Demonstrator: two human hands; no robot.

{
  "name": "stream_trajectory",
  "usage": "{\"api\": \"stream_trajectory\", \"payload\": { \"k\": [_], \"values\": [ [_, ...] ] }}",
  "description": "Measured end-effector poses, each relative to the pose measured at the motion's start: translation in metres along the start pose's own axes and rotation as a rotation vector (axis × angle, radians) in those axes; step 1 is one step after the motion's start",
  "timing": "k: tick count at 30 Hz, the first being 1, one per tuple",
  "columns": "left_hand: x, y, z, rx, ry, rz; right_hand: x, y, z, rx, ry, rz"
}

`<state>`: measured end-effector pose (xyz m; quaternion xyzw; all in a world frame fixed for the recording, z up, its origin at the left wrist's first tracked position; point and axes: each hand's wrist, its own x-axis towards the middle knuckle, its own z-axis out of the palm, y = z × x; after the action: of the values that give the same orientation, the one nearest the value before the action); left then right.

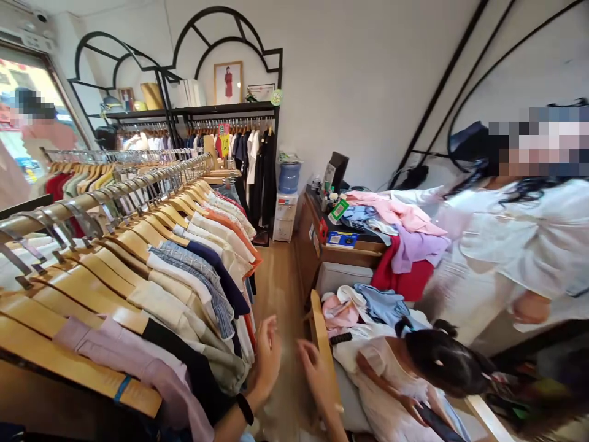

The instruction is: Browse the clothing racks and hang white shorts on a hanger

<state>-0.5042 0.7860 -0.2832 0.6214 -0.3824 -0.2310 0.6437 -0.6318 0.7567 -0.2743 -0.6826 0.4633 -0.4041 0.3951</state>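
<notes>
My left hand (268, 353) is raised over the aisle, fingers up and loosely apart, with nothing in it. A dark band (245, 409) circles that wrist. Just left of it hang clothes on wooden hangers, the nearest being a sage-green garment (225, 368) and an orange one (251, 331). My right hand (313, 365) faces the left one across a small gap, its fingers slightly bent and holding nothing. Beside it stands a wooden chair arm (322, 337). A mauve garment (119, 350) hangs at the front of the rail (101, 195).
A seated person (391, 380) is close on my right, near piled clothes (381, 301). Another person in white (488, 245) stands by a counter (308, 245) heaped with garments (396, 212). The wooden floor aisle (276, 276) leads to a water dispenser (285, 215).
</notes>
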Motion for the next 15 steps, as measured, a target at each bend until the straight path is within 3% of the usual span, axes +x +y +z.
{"api": "stream_trajectory", "payload": {
  "k": [2, 4, 6, 8, 11, 15],
  "values": [
    [0.011, 0.022, -0.013, -0.022, 0.123, 0.087, 0.055, -0.039, 0.028, 0.144, -0.03, -0.073],
    [0.021, 0.037, -0.024, -0.037, 0.223, 0.151, 0.104, -0.085, 0.062, 0.209, -0.139, -0.17],
    [0.032, 0.047, -0.032, -0.054, 0.297, 0.167, 0.14, -0.124, 0.099, 0.23, -0.21, -0.221],
    [0.048, 0.051, -0.038, -0.064, 0.355, 0.163, 0.164, -0.147, 0.131, 0.147, -0.253, -0.312],
    [0.076, 0.053, -0.046, -0.061, 0.381, 0.156, 0.187, -0.151, 0.16, -0.017, -0.321, -0.402],
    [0.104, 0.053, -0.059, 0.006, 0.396, 0.092, 0.22, -0.128, 0.156, -0.065, -0.451, -0.436]
  ]
}}
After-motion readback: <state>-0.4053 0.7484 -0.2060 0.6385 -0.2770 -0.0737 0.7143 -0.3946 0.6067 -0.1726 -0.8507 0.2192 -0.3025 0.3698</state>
